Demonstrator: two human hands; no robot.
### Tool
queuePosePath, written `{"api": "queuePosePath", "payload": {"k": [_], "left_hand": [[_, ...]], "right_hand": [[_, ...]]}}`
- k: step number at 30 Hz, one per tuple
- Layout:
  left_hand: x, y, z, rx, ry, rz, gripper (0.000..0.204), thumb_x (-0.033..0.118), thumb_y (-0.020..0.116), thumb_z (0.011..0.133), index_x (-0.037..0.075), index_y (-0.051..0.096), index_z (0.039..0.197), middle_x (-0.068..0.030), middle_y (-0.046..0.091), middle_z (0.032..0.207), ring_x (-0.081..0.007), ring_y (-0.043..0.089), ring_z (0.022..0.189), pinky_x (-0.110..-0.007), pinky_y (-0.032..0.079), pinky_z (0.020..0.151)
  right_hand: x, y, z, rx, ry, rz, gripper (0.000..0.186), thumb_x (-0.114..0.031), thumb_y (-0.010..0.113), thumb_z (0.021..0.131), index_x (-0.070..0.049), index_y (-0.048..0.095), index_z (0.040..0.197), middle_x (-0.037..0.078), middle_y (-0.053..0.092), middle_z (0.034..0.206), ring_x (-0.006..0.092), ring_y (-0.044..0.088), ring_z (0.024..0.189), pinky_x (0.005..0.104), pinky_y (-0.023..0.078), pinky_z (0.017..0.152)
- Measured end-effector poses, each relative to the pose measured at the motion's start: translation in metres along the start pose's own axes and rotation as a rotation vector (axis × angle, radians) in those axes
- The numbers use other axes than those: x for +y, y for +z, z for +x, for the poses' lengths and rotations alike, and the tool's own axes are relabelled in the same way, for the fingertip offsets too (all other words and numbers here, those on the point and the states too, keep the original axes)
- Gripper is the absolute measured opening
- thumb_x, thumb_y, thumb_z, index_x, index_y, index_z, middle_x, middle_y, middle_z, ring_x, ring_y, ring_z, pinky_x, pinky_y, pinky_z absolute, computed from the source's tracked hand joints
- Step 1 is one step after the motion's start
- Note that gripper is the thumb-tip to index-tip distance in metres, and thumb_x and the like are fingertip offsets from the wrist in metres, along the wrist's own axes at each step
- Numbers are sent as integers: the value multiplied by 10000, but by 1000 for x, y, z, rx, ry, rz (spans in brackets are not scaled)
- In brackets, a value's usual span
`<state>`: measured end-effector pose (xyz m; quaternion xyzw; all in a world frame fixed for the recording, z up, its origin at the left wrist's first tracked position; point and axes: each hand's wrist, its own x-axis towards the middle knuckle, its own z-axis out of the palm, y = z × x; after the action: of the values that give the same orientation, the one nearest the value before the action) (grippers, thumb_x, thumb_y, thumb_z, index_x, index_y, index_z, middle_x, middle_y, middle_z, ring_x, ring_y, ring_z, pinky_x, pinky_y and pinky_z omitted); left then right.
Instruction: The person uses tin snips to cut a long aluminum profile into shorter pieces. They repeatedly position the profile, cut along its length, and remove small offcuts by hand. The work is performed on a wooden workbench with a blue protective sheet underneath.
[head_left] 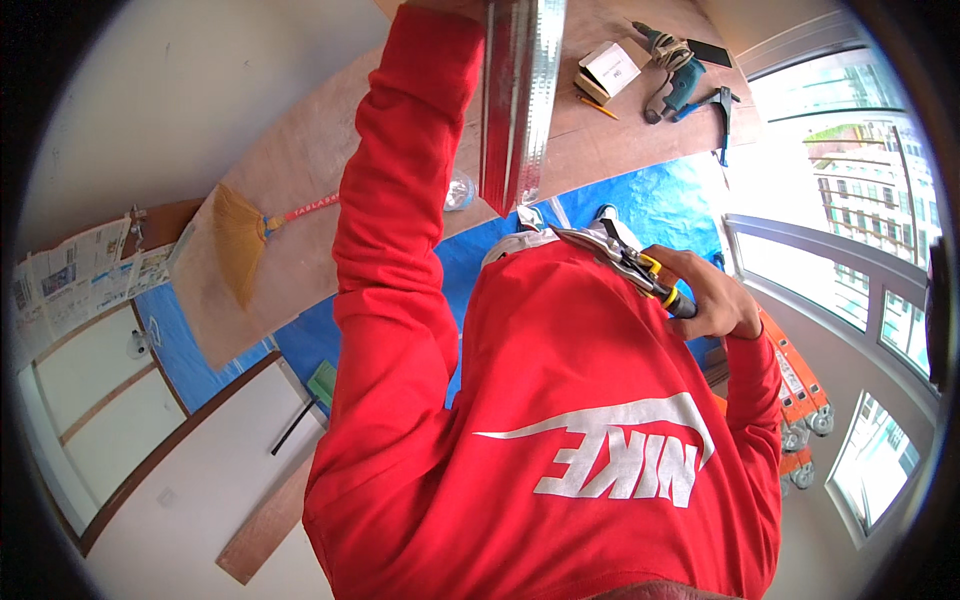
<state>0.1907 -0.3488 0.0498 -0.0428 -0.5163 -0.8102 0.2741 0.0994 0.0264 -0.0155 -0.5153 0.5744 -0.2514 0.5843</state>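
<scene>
My left arm in a red sleeve reaches up to the top edge, where my left hand is out of view beside a long, shiny metal channel point(520, 90). My right hand point(715, 295) is at my waist, fingers closed on a hand tool point(655, 283) with black and yellow handles, which looks like metal snips. The tool's far end lies against the front of my red sweatshirt and is partly hard to make out.
A plywood board point(280, 270) bears a straw broom point(240, 245), drill point(680, 80), box point(610, 70), pencil point(597, 106), dark flat device point(707, 52) and blue-handled tool point(715, 110). Blue sheeting point(650, 190) covers the floor. Orange ladder point(790, 370) and windows point(820, 270) are at right.
</scene>
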Motion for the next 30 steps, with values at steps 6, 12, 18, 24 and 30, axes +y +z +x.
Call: {"api": "queuePosePath", "payload": {"k": [6,12,18,24,30], "left_hand": [[4,17,5,-143,-13,19,353,246,774,906,21,572,1090,-74,625,840,-167,643,664,-282,578,604],[-3,22,5,-110,-26,68,350,194,775,897,20,560,1111,-86,641,849,-175,663,653,-299,586,594],[-4,16,6,-71,-61,169,358,200,793,878,47,564,1107,-68,654,822,-170,676,632,-287,597,587],[-15,21,10,-114,-82,236,438,247,824,846,36,558,1122,-61,654,815,-161,683,629,-283,606,577],[-21,29,18,-155,-131,263,496,254,836,841,12,546,1161,-70,655,825,-164,690,651,-293,616,619]], "right_hand": [[-15,-9,8,-52,52,-86,865,-199,747,583,87,522,1368,243,701,1085,338,681,998,440,521,971],[-34,-8,7,56,27,-128,747,-158,736,590,77,551,1275,260,696,1089,359,690,1069,463,519,1051],[-33,-2,6,118,45,-169,664,-141,740,603,72,580,1212,245,716,1006,324,698,913,429,553,935],[-32,-7,4,99,58,-240,516,-130,747,615,58,618,1078,211,673,847,272,615,705,391,524,721],[-29,-10,6,94,35,-303,468,-133,777,631,55,619,1029,215,617,784,303,571,649,416,482,656]]}}
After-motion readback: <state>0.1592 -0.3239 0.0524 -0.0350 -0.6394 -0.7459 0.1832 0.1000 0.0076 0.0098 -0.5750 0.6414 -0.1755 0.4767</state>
